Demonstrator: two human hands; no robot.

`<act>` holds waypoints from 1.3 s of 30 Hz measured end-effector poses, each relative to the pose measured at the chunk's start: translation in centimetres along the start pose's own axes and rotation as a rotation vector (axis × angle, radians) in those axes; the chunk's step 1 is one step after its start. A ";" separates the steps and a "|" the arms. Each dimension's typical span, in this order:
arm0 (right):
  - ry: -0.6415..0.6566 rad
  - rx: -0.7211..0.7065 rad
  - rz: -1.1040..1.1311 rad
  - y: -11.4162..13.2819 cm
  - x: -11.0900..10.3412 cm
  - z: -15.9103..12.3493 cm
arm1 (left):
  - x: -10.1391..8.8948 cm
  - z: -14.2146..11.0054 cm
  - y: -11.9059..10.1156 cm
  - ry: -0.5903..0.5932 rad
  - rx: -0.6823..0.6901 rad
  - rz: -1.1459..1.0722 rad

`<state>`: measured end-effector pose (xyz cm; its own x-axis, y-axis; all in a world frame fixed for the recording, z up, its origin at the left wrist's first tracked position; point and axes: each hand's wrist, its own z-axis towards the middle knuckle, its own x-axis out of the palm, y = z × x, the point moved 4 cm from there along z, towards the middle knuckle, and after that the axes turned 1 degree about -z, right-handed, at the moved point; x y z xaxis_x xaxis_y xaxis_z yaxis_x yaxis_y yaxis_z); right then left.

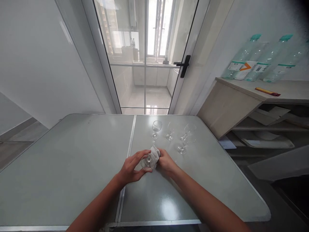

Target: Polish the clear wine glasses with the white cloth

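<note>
My left hand (132, 167) curls around a small clear stemmed glass (147, 162), tilted so that its round foot faces me. In my right hand (166, 161) is a white cloth (155, 153), pressed against the far side of that glass. The fingertips of the right hand are partly hidden by the cloth. Beyond my hands, several more stemmed glasses stand upright on the table: one goblet (156, 127) at the back left, another glass (170, 132) beside it, and a nearer glass (182, 146) on the right.
The grey-green table (72, 167) has a metal seam (132, 132) down its middle. A wooden shelf unit (238, 106) adjoins its right side, with several plastic bottles (259, 64) and a yellow-red packet (266, 91) on top. Behind the table is a glass door with a black handle (185, 66).
</note>
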<state>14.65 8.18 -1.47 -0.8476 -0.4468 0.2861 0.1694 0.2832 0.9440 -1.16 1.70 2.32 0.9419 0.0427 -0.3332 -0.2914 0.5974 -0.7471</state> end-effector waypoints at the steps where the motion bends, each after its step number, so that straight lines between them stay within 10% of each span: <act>1: -0.023 -0.023 -0.039 0.0 -0.2 0.1 | 0.1 0.0 0.0 0.007 0.006 0.011; 7: -0.164 -0.188 -0.131 0.2 -1.4 0.5 | -0.2 -0.1 0.0 -0.038 0.041 0.062; 14: 0.014 0.065 0.169 -1.1 -0.6 0.6 | -0.7 -0.3 1.5 -0.208 -0.121 -0.092; 21: -0.178 -0.183 -0.229 -0.6 -1.7 0.8 | 0.3 -0.3 2.1 -0.171 -0.122 -0.128; 28: -0.394 -0.433 -0.936 3.0 -1.3 -1.9 | -0.5 0.3 1.6 -0.387 -0.139 -0.080; 39: 0.220 -0.429 -1.389 2.7 1.7 -3.3 | -0.5 1.3 2.0 -0.366 -0.252 0.041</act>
<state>15.29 5.40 2.08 -0.3657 -0.2720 -0.8901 -0.5335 -0.7224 0.4400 -2.04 3.90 1.77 0.9127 0.3698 -0.1738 -0.3185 0.3776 -0.8695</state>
